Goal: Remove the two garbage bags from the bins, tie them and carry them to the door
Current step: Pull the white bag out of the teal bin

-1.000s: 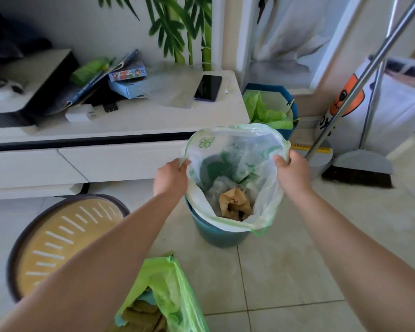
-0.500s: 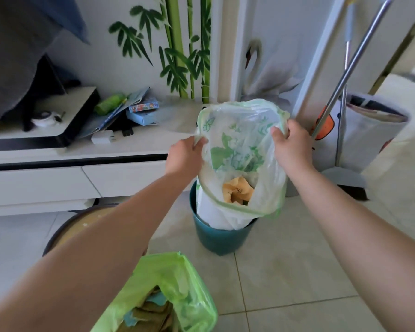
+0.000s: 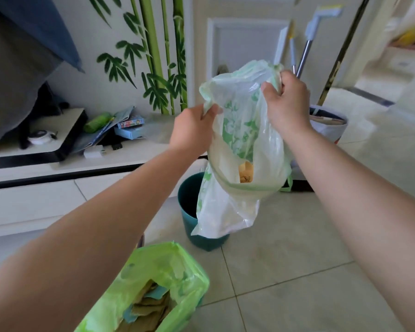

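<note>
Your left hand [image 3: 192,130] and right hand [image 3: 285,101] pinch the thin, translucent leaf-printed bag [image 3: 240,149] above the round teal bin [image 3: 189,207].

A pale translucent garbage bag [image 3: 240,149] with green leaf print hangs above the teal bin [image 3: 189,212], untied, something tan, perhaps paper, inside. A bright green garbage bag [image 3: 158,274] stands open on the floor nearby, holding brownish scraps.
</note>
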